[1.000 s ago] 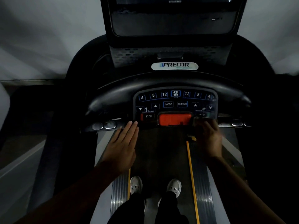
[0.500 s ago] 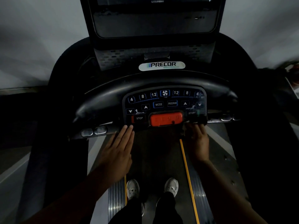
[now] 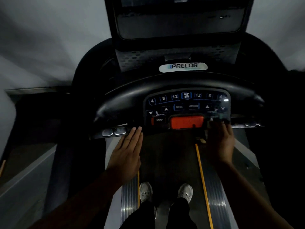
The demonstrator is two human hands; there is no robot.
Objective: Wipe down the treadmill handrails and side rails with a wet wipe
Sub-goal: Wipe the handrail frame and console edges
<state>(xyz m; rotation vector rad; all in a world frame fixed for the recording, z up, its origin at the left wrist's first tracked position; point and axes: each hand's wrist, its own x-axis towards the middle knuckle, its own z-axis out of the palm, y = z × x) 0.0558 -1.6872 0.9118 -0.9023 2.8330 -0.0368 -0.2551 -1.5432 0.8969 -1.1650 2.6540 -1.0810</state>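
Nearest me, two white shoes stand on the dark belt, with the left side rail and right side rail running ribbed along it. Above them my left hand lies flat, fingers straight and together, tips just beside the front handrail with its silver pads. My right hand reaches the near right corner of the button panel, beside the red stop bar; blur hides its grip, so I cannot tell whether it holds a wipe. Beyond, a curved black bar wraps the panel, then the dark screen
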